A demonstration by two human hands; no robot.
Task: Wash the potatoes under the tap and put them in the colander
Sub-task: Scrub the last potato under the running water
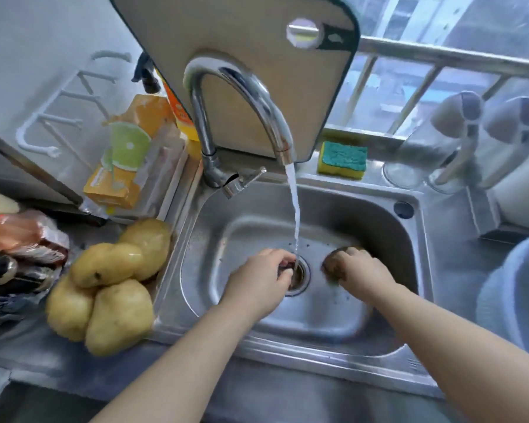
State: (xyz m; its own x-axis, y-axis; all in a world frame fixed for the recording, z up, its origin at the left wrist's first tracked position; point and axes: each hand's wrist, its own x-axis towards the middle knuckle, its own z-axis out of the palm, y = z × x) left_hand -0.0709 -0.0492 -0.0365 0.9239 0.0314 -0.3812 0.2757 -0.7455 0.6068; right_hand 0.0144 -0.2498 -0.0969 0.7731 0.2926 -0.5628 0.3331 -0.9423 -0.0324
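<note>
Steel sink under running tap; potatoes on counter.

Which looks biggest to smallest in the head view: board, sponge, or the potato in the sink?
1. Board.
2. Sponge and potato look alike; the right hand hides part of the potato, so no ranking.
</note>
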